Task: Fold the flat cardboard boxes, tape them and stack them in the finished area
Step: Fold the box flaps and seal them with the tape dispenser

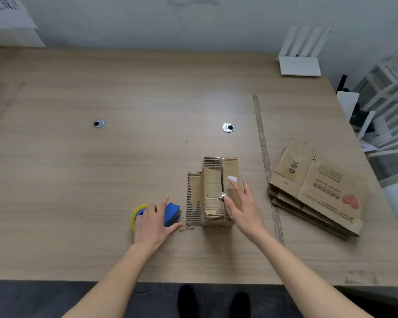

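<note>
One worn box (213,191) is folded and steadied by the right hand (244,203), fingers spread, while the tape dispenser (168,214) is covered by the left hand (153,222), fingers loosely curved, and a flat stack (317,187) at three o'clock is left unfolded.

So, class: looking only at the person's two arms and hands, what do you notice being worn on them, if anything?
Nothing is worn. Both forearms are bare as far as the picture shows, with no sleeves in view. The left hand and right hand have no gloves, rings, watch or bands that can be seen.
</note>
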### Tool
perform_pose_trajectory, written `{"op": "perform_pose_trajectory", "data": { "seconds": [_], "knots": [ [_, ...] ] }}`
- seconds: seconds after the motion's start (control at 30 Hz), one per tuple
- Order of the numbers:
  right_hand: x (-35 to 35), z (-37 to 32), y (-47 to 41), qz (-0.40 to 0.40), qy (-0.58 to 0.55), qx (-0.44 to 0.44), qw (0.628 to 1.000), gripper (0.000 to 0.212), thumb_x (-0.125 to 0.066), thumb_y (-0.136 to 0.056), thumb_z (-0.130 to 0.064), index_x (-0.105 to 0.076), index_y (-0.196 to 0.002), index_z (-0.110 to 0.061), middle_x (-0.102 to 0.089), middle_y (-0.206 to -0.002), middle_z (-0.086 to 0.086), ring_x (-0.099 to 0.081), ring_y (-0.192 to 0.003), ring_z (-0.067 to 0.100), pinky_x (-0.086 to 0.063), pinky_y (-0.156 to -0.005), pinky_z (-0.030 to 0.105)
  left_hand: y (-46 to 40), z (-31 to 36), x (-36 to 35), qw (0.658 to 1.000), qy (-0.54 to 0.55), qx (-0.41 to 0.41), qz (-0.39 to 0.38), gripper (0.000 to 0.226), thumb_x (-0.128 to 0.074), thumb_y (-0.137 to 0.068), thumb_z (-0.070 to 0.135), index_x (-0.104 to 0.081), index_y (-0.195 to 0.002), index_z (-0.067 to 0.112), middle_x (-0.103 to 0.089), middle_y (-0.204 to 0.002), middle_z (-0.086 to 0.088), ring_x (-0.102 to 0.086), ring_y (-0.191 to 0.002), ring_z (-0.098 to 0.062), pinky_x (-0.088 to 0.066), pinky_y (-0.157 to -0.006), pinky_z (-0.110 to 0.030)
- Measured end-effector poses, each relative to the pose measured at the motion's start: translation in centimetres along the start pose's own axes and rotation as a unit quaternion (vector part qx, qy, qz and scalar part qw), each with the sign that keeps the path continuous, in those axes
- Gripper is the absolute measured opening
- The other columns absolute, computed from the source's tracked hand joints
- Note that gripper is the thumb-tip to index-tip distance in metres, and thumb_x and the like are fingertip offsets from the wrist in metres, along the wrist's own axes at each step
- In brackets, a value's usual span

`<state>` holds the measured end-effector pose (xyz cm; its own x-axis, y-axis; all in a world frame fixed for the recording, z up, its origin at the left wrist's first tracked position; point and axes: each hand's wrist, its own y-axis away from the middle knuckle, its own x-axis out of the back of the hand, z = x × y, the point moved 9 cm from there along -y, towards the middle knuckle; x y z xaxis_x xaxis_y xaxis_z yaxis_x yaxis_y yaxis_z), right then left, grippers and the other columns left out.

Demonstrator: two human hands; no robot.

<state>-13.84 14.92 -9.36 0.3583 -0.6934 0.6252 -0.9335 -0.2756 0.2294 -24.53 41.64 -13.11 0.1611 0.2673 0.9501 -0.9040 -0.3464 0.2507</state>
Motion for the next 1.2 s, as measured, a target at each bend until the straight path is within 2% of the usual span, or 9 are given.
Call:
{"op": "perform_pose_trajectory", "data": {
  "seconds": [0.1,0.2,0.33,0.43,0.63,0.73,0.83,1.03,1.2],
  "knots": [
    [0.2,-0.1,-0.5,0.01,0.009,0.009,1.0,0.056,-0.051,-0.098,-0.056,-0.024,-0.147,-0.063,-0.005,-0.168,-0.013,-0.012,-0.154,0.008,-0.029,-0.117,0.043,0.6,-1.0,-3.7,0.997,-0.036,0.035,-0.056,0.096,-0.044,-0.081,0.084,-0.007,-0.157,0.038,-0.057,-0.108,-0.004,-0.061,-0.093,-0.022,-0.047,-0.074,-0.034],
    [0.3,-0.4,-0.7,0.017,0.013,0.009,1.0,0.056,-0.05,-0.099,-0.053,-0.027,-0.15,-0.056,-0.005,-0.167,-0.017,-0.012,-0.153,0.007,-0.028,-0.12,0.043,-0.2,-1.6,-4.7,0.996,0.029,0.066,-0.057,0.075,-0.047,-0.095,0.062,-0.01,-0.156,0.04,-0.059,-0.101,-0.003,-0.064,-0.088,-0.025,-0.052,-0.072,-0.037],
    [0.6,-3.5,-0.9,0.055,0.052,0.068,0.995,0.05,-0.053,-0.101,-0.037,-0.04,-0.149,-0.042,-0.024,-0.163,-0.013,-0.026,-0.147,0.006,-0.036,-0.113,0.034,-1.2,-1.2,-2.5,0.988,0.139,-0.028,-0.061,0.067,-0.045,-0.091,0.052,-0.012,-0.15,0.051,-0.06,-0.11,0.003,-0.063,-0.095,-0.027,-0.053,-0.08,-0.043],
    [-1.8,-7.5,-1.4,-0.033,-0.021,0.117,0.992,0.046,-0.054,-0.102,-0.022,-0.048,-0.147,-0.03,-0.045,-0.151,-0.012,-0.04,-0.138,0.002,-0.037,-0.116,0.031,-1.4,0.4,2.0,0.975,0.182,-0.123,-0.044,0.066,-0.049,-0.087,0.053,-0.023,-0.147,0.056,-0.058,-0.126,0.013,-0.062,-0.104,-0.021,-0.053,-0.085,-0.044],
    [-4.8,-12.0,-2.0,-0.212,-0.15,0.033,0.965,0.051,-0.052,-0.104,-0.017,-0.039,-0.152,-0.023,-0.047,-0.142,-0.007,-0.045,-0.132,0.007,-0.04,-0.109,0.022,-0.8,3.9,11.0,0.956,0.181,-0.23,-0.016,0.063,-0.054,-0.09,0.048,-0.028,-0.146,0.057,-0.055,-0.132,0.023,-0.059,-0.114,-0.01,-0.053,-0.088,-0.041],
    [-2.7,-14.0,-2.9,-0.163,-0.142,0.062,0.974,0.033,-0.064,-0.098,-0.015,-0.063,-0.131,-0.012,-0.068,-0.119,0.003,-0.065,-0.108,0.011,-0.051,-0.09,0.015,-0.8,4.2,13.4,0.954,0.176,-0.242,-0.012,0.063,-0.053,-0.09,0.052,-0.025,-0.146,0.06,-0.053,-0.134,0.024,-0.058,-0.117,-0.01,-0.053,-0.088,-0.044],
    [-1.3,-15.0,-3.4,-0.115,-0.136,0.071,0.982,0.017,-0.073,-0.091,-0.025,-0.076,-0.103,-0.014,-0.076,-0.097,-0.003,-0.071,-0.091,0.007,-0.057,-0.085,0.024,-0.7,4.2,14.8,0.955,0.17,-0.244,-0.024,0.065,-0.054,-0.092,0.053,-0.022,-0.148,0.059,-0.052,-0.134,0.026,-0.054,-0.12,-0.005,-0.05,-0.095,-0.04],
    [-0.1,-12.4,-2.2,-0.081,-0.141,0.006,0.987,0.012,-0.07,-0.093,-0.028,-0.073,-0.089,-0.017,-0.073,-0.081,-0.004,-0.069,-0.077,0.01,-0.057,-0.07,0.025,-0.9,7.0,15.6,0.968,0.122,-0.218,-0.037,0.073,-0.041,-0.083,0.082,-0.03,-0.146,0.047,-0.066,-0.119,0.012,-0.062,-0.092,-0.01,-0.053,-0.08,-0.03],
    [4.8,-0.2,1.8,0.015,-0.223,-0.154,0.962,0.01,-0.07,-0.092,-0.012,-0.07,-0.085,-0.005,-0.067,-0.074,0.004,-0.062,-0.069,0.015,-0.051,-0.06,0.024,-0.9,6.7,13.7,0.975,0.036,-0.2,-0.09,0.05,-0.048,-0.087,0.075,-0.049,-0.125,0.043,-0.067,-0.108,0.015,-0.061,-0.085,-0.009,-0.045,-0.068,-0.025]
  ]
}}
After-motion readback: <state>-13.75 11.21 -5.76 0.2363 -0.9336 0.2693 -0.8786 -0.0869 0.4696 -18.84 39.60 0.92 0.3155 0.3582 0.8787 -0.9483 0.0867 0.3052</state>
